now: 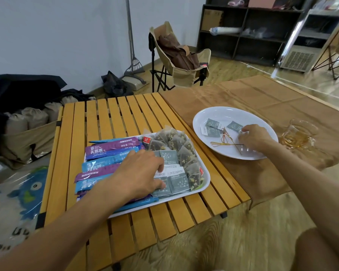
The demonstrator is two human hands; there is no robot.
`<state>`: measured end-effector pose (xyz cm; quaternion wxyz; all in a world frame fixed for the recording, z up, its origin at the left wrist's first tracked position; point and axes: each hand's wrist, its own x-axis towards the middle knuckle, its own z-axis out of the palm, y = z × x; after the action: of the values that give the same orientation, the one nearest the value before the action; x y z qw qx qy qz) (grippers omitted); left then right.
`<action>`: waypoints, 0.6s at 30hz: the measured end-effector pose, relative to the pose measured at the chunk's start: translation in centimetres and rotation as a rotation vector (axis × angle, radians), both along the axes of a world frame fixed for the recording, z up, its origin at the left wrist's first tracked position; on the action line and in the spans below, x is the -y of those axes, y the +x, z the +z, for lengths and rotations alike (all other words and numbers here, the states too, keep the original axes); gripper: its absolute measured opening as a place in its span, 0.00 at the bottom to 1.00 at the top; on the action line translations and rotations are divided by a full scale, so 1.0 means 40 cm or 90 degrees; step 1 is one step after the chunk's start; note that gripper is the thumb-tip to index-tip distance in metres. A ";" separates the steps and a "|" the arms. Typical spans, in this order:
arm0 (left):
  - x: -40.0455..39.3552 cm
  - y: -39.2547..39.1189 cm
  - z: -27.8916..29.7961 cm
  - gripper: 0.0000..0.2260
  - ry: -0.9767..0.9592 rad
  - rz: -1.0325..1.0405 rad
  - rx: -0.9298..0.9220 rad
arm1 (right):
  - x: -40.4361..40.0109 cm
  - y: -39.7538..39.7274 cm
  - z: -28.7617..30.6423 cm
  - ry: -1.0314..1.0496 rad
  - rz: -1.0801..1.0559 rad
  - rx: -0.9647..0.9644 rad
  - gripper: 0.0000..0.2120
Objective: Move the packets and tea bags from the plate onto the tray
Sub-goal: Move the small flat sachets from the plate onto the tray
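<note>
A slatted wooden table (113, 122) stands on a wood floor, a brown cloth (262, 106) draped over its right part; a folding chair (176, 61) and dark shelves (248, 34) stand behind. On the white tray (204, 187) lie blue and purple stick packets (108, 151), grey sachets (177, 179) and pyramid tea bags (176, 141); the left hand (139, 173) rests there, fingers curled onto the sachets. On the white plate (223, 114) a few small grey packets (213, 127) remain; the right hand (254, 136) pinches one at its fingertips. A glass cup (299, 133) stands just right.

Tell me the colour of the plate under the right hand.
White plate, seen in the head view.
</note>
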<state>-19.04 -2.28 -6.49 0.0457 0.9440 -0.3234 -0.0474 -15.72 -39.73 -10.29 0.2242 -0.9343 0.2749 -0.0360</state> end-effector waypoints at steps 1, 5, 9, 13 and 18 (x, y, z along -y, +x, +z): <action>0.000 0.000 -0.004 0.17 0.000 0.001 -0.002 | -0.001 0.002 -0.001 -0.011 0.010 -0.019 0.17; 0.002 0.000 -0.006 0.17 -0.008 -0.001 -0.008 | -0.006 0.008 0.005 -0.029 0.021 -0.010 0.15; 0.003 -0.001 -0.008 0.17 0.005 -0.005 -0.014 | -0.010 0.013 0.007 -0.013 0.000 0.023 0.10; 0.002 -0.001 -0.009 0.17 0.004 -0.006 -0.018 | -0.007 0.021 0.005 -0.033 -0.002 0.027 0.07; 0.001 0.004 -0.013 0.16 0.000 -0.011 -0.028 | -0.012 0.033 0.022 -0.004 -0.049 -0.019 0.17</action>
<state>-18.89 -2.33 -7.02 0.0524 0.9399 -0.3304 -0.0687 -14.40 -39.25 -9.39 0.2158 -0.9240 0.3142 -0.0315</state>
